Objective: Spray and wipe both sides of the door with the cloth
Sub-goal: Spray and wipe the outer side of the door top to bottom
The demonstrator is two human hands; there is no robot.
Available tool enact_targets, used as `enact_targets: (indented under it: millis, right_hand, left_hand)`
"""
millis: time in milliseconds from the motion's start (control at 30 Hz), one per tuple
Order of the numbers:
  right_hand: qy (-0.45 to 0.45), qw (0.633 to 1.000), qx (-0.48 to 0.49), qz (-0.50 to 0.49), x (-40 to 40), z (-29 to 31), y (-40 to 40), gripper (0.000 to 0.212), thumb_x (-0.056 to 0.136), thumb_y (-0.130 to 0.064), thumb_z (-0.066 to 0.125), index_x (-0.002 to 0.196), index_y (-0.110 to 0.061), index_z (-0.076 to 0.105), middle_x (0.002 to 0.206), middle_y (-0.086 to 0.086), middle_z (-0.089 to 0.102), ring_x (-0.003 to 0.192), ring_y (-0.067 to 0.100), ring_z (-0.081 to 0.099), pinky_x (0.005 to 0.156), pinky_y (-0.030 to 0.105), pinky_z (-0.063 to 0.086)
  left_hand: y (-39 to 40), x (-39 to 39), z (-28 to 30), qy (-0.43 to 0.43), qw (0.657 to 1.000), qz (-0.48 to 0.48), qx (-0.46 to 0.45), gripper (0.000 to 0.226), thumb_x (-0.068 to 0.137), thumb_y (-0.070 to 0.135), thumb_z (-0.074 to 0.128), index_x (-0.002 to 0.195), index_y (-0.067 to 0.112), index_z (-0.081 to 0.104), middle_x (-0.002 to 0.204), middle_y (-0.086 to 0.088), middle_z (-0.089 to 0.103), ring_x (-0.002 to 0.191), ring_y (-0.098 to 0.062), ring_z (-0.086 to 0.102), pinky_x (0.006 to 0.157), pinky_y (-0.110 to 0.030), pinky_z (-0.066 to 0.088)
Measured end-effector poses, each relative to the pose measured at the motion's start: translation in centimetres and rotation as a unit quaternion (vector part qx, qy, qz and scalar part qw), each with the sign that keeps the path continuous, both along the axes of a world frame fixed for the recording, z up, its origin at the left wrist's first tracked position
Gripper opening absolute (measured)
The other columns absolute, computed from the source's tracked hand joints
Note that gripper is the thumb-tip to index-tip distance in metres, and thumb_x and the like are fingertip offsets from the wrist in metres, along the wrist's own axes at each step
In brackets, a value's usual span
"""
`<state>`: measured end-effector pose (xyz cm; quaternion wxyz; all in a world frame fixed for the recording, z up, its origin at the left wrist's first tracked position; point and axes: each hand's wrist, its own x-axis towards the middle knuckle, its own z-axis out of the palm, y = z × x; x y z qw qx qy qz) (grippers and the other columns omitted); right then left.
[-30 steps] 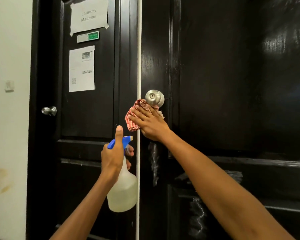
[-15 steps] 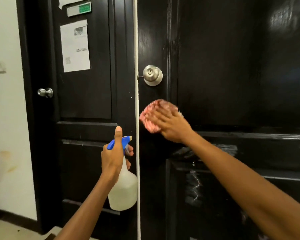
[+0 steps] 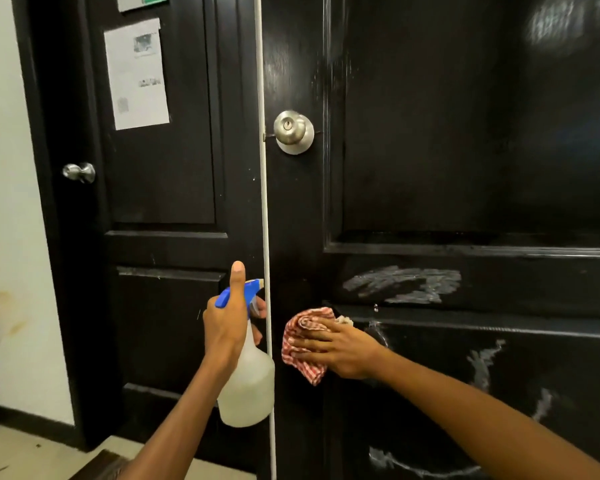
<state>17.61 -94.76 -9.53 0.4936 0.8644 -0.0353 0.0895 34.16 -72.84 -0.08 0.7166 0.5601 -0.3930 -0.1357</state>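
Since half a second ago: right hand (image 3: pixel 340 348) and cloth (image 3: pixel 303 344) lowered from just under the knob (image 3: pixel 293 131) to the lower rail beside the latch edge; view dropped with them. Judged: wiping stroke working down this face, lower panel next, far side not yet done.

Door (image 3: pixel 430 150): near, ajar, glossy black painted wood with raised panel mouldings; white edge strip running top to bottom along its latch side. Pale streaks of spray (image 3: pixel 402 284) on the cross rail and lower panel, unwiped, well right of the cloth.

Second black door (image 3: pixel 160 185) behind, left: closed, paper notice (image 3: pixel 136 74) taped on, small steel knob at its edge. White wall (image 3: pixel 7 237) beyond, faintly stained.

Spray bottle (image 3: pixel 248 382): translucent plastic, rounded body, blue trigger head, nozzle towards the door edge. Held upright, just left of the cloth, apart from it.

Left hand (image 3: pixel 227 323): wrapped round the bottle neck, thumb raised straight, fingers on the trigger.

Right hand: fingers straight and spread, pressing the cloth flat to the door.

Cloth: red-and-white check, bunched, soft folds.

Knob: brushed steel, round, keyhole at centre.
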Motion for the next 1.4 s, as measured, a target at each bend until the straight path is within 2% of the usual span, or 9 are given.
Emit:
enact_targets:
  millis: [100, 200, 367, 567, 667, 800, 933, 1067, 1400]
  right_hand:
    - [-0.084, 0.996, -0.028, -0.004, -2.2, 3.4, -0.8, 0.074, 0.091, -0.029, 0.049, 0.160, -0.027, 0.023, 0.168, 0.001, 0.017, 0.156, 0.024, 0.012, 0.124, 0.051, 0.009]
    - [-0.274, 0.961, 0.029, -0.027, -4.5, 9.3, -0.8, 0.078, 0.084, -0.028, 0.052, 0.158, -0.026, 0.031, 0.166, 0.002, 0.023, 0.155, 0.026, 0.016, 0.121, 0.055, 0.022]
    - [-0.391, 0.919, 0.032, -0.039, -9.1, 10.2, -1.3, 0.070, 0.091, -0.027, 0.050, 0.158, -0.021, 0.032, 0.166, 0.004, 0.024, 0.156, 0.026, 0.012, 0.123, 0.056, 0.017]
    - [-0.597, 0.786, 0.131, -0.091, -13.5, 5.3, -1.6, 0.077, 0.097, -0.034, 0.048, 0.162, -0.024, 0.010, 0.169, 0.005, 0.011, 0.156, 0.024, 0.000, 0.125, 0.053, 0.004]
    - [-0.623, 0.761, 0.144, -0.107, -11.9, 5.0, -1.3, 0.073, 0.097, -0.036, 0.047, 0.161, -0.018, 0.017, 0.168, 0.011, 0.010, 0.156, 0.023, -0.009, 0.124, 0.050, -0.009]
    - [-0.613, 0.767, 0.155, -0.113, -11.5, 4.9, -1.4, 0.075, 0.096, -0.041, 0.042, 0.162, -0.022, 0.010, 0.169, 0.010, 0.000, 0.155, 0.024, -0.014, 0.122, 0.048, -0.017]
    - [-0.602, 0.771, 0.168, -0.120, -11.4, 4.9, -1.5, 0.076, 0.097, -0.044, 0.040, 0.162, -0.024, 0.007, 0.169, 0.006, -0.008, 0.155, 0.029, -0.014, 0.122, 0.058, -0.010]
    - [-0.594, 0.773, 0.186, -0.121, -10.3, 4.9, -1.2, 0.084, 0.098, -0.033, 0.056, 0.162, -0.025, 0.003, 0.169, 0.005, -0.012, 0.154, 0.030, -0.016, 0.119, 0.064, -0.005]
    - [-0.495, 0.854, 0.149, -0.057, 0.0, 8.2, 0.6, 0.079, 0.093, -0.023, 0.050, 0.162, -0.021, 0.013, 0.170, 0.006, 0.004, 0.156, 0.033, -0.003, 0.123, 0.059, 0.000]
  left_hand:
    - [-0.2, -0.4, -0.5, 0.005, 1.000, 0.003, 0.004, 0.086, 0.090, 0.076, 0.037, 0.078, -0.003, 0.070, 0.073, -0.017, 0.071, 0.044, -0.024, 0.056, 0.047, -0.031, 0.051]
    - [-0.9, -1.3, -0.3, 0.016, 1.000, 0.013, -0.001, 0.083, 0.091, 0.074, 0.037, 0.079, -0.002, 0.070, 0.072, -0.015, 0.071, 0.043, -0.018, 0.057, 0.043, -0.025, 0.049]
    - [-2.2, -2.7, 0.2, 0.023, 1.000, 0.003, -0.012, 0.084, 0.090, 0.076, 0.034, 0.077, 0.001, 0.070, 0.073, -0.015, 0.071, 0.041, -0.022, 0.055, 0.044, -0.029, 0.050]
    - [-3.4, -3.7, 0.9, 0.013, 1.000, -0.023, 0.000, 0.090, 0.088, 0.079, 0.035, 0.074, -0.004, 0.067, 0.068, -0.016, 0.068, 0.043, -0.024, 0.055, 0.045, -0.031, 0.050]
    - [-3.8, -4.1, 1.4, 0.026, 0.999, -0.023, 0.005, 0.085, 0.086, 0.081, 0.037, 0.066, 0.003, 0.063, 0.058, -0.010, 0.063, 0.046, -0.022, 0.056, 0.045, -0.031, 0.050]
    - [-4.5, -4.6, 2.8, 0.040, 0.999, -0.027, 0.000, 0.087, 0.086, 0.082, 0.036, 0.066, 0.002, 0.064, 0.057, -0.010, 0.063, 0.047, -0.022, 0.057, 0.047, -0.032, 0.051]
    - [-4.8, -5.5, 3.8, 0.026, 0.997, -0.077, -0.013, 0.087, 0.086, 0.080, 0.038, 0.072, -0.001, 0.066, 0.061, -0.011, 0.064, 0.048, -0.024, 0.056, 0.044, -0.030, 0.049]
    - [-5.1, -6.8, 4.5, 0.027, 0.998, -0.059, -0.004, 0.084, 0.087, 0.079, 0.042, 0.078, 0.000, 0.066, 0.060, -0.012, 0.062, 0.047, -0.021, 0.055, 0.044, -0.030, 0.048]
    - [-3.6, -5.4, 4.3, -0.018, 1.000, -0.009, -0.012, 0.088, 0.088, 0.080, 0.037, 0.073, 0.000, 0.069, 0.067, -0.013, 0.070, 0.048, -0.027, 0.059, 0.047, -0.032, 0.050]
